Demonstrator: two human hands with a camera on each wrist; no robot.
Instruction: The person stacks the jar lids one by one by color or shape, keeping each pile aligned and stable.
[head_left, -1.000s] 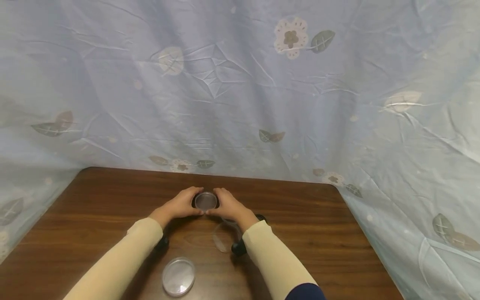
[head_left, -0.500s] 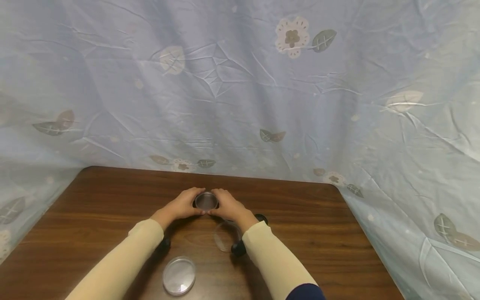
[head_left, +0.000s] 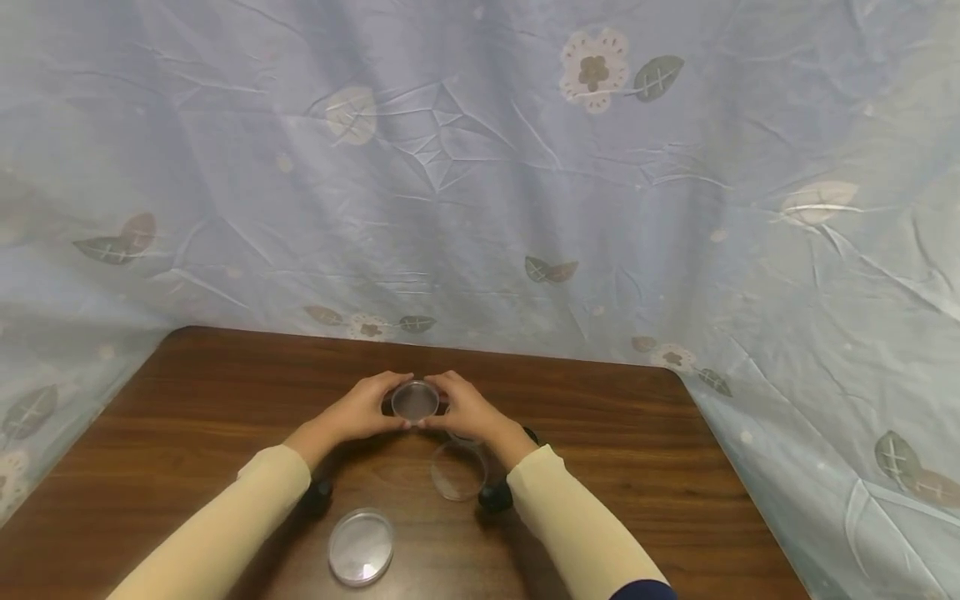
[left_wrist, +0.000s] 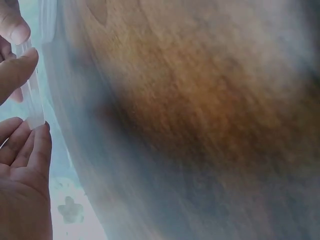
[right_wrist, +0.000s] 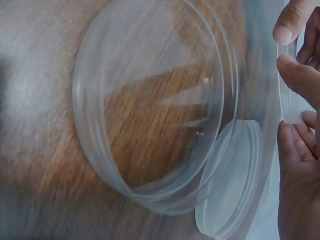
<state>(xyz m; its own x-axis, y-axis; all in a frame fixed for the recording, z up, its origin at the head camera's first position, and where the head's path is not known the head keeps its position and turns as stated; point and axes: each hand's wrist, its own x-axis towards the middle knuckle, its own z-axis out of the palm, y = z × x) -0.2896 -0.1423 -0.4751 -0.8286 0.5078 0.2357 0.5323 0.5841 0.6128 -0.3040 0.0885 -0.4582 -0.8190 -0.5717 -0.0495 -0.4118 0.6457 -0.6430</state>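
Note:
Near the far side of the table, both hands hold a small round clear petri dish (head_left: 415, 402) between them. My left hand (head_left: 365, 407) grips its left side and my right hand (head_left: 467, 408) its right side, with the thumbs close together at the near rim. In the left wrist view the petri dish (left_wrist: 34, 100) appears edge-on, pinched between fingertips and thumbs. Seen from the right wrist, the dish (right_wrist: 288, 97) is likewise edge-on, its stacked rims showing as thin lines.
A larger clear round dish (head_left: 459, 471) lies beside the right wrist, and a smaller dish (right_wrist: 230, 180) sits beyond it in the right wrist view. Another clear round dish (head_left: 361, 547) rests nearer the front of the wooden table (head_left: 630, 467). A patterned curtain (head_left: 480, 208) hangs behind.
Both hands keep their grip on the petri dish. The forearms have spread slightly apart, uncovering more of the dishes by the right wrist. The head view has shifted a little.

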